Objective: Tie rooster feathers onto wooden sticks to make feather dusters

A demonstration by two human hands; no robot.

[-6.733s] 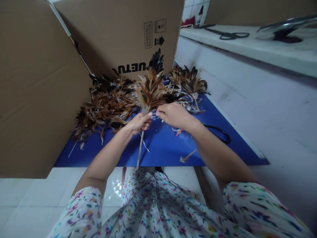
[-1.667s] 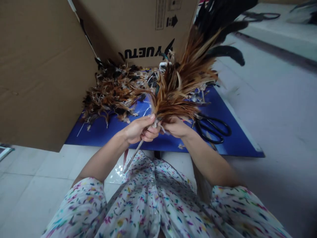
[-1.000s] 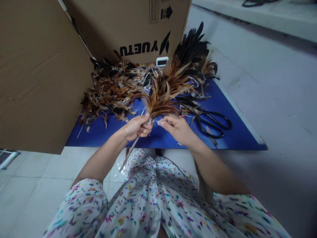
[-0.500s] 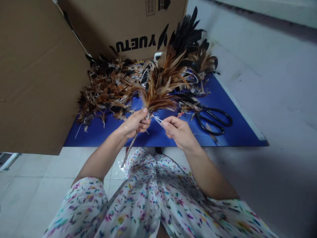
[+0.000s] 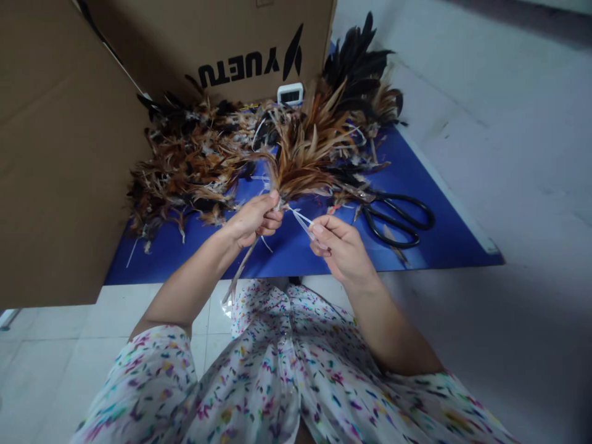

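My left hand (image 5: 258,219) is closed round the base of a feather duster (image 5: 305,157), whose brown and black feathers fan out away from me. Its thin stick (image 5: 241,268) comes out below my fist, pointing down toward my lap. Between thumb and fingers, my right hand (image 5: 340,243) pinches a white string (image 5: 301,217). That string runs taut from the base of the feathers to my right fingertips. Where it goes round the stick is hidden by my left fingers.
A heap of loose feathers (image 5: 189,160) covers the left of the blue table (image 5: 296,256). Black-handled scissors (image 5: 402,216) lie at the right. Behind stand a white digital timer (image 5: 290,94) and a cardboard box (image 5: 240,37); a cardboard panel (image 5: 50,154) rises at the left, a wall (image 5: 509,135) at the right.
My right hand has drawn slightly away to the right, and a longer stretch of string shows between my hands. My left hand keeps its hold. The camera view has shifted a little.
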